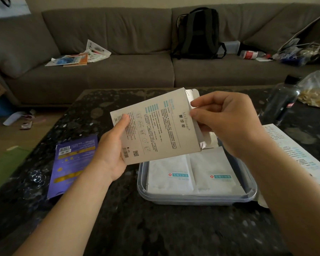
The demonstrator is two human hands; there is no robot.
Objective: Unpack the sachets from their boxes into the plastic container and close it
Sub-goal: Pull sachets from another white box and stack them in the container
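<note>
Speckled dark table [155,228], left grip [115,150] and right grip [227,119] pinching flat cardboard box [155,126], white sachets [171,174] in rectangular plastic container [192,198]

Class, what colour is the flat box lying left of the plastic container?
The flat box is purple with yellow markings; the head view shows it best.

White box [155,126] I'm holding reads "MXFlower", with a barcode and QR code near one corner. Sachets [171,174] show a red cross beside a teal label, unreadable. Purple box [72,163] has a barcode.
</note>
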